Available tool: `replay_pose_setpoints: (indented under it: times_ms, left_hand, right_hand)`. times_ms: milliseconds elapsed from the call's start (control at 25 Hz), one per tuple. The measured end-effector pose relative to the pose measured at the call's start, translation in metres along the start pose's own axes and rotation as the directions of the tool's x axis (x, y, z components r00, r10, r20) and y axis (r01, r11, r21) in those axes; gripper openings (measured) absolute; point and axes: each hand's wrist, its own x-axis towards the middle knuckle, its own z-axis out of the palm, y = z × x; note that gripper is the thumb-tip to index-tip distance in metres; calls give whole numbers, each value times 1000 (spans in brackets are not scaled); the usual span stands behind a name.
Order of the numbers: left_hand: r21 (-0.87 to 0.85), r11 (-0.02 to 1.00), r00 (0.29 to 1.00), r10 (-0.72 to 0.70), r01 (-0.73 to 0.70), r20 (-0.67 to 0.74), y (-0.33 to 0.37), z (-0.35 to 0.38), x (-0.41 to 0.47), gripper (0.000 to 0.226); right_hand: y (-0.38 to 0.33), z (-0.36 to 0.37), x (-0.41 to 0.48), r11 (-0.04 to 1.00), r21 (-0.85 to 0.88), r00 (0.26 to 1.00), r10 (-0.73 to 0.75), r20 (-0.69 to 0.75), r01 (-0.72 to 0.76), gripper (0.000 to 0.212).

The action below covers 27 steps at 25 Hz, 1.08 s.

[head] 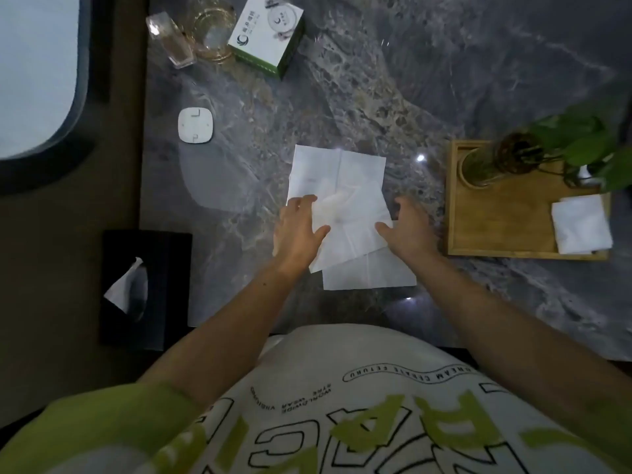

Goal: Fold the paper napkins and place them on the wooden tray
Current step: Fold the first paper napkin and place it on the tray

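Three white paper napkins lie overlapping in the middle of the marble table: a far one point(337, 169), a top one point(349, 230) and a near one point(369, 275) under it. My left hand point(297, 230) rests flat on the top napkin's left edge, fingers spread. My right hand point(407, 230) touches its right edge, fingers apart. A folded white napkin point(581, 224) lies at the right end of the wooden tray point(502, 220), to the right of my hands.
A glass vase with a green plant point(496, 162) stands on the tray's far side. A black tissue box point(143, 289) sits at the near left. A white square device point(196, 125), a green-white carton point(266, 32) and glassware point(191, 32) lie farther left.
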Motion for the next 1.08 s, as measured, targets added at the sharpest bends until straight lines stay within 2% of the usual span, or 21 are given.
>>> replay_pose_setpoints:
  times_ms: [280,480,560,760,840,960,1080]
  left_hand:
    - [53,998,1000,-23,23,1,0,7,10,53]
    - [70,998,1000,5,-5,-7,0,4,15,29]
    - [48,999,1000,3,-3,-11,0,4,15,24]
    - [30,998,999,50,-49,-14,2,-1,15,18]
    - [-50,999,1000,0,2,32,2,-7,14,30]
    - [-231,964,979,-88,130,183,8,-20,12,57]
    - [-394,893,939,-80,217,335,8,-30,15,58]
  right_hand:
    - [-5,-3,12,998,-25,998,53,-30,-54,44]
    - [-8,-6,18,999,30,998,46,-32,-45,18]
    - [-8,-7,19,998,58,999,26,-25,-25,10]
    - [-7,-13,13,973,202,993,-110,-33,114,9]
    - [-9,-17,9,946,277,985,-173,-15,170,8]
    - [-13,-23,3,918,335,972,-233,22,212,7]
    - [-23,-30,-2,881,395,952,-302,48,260,12]
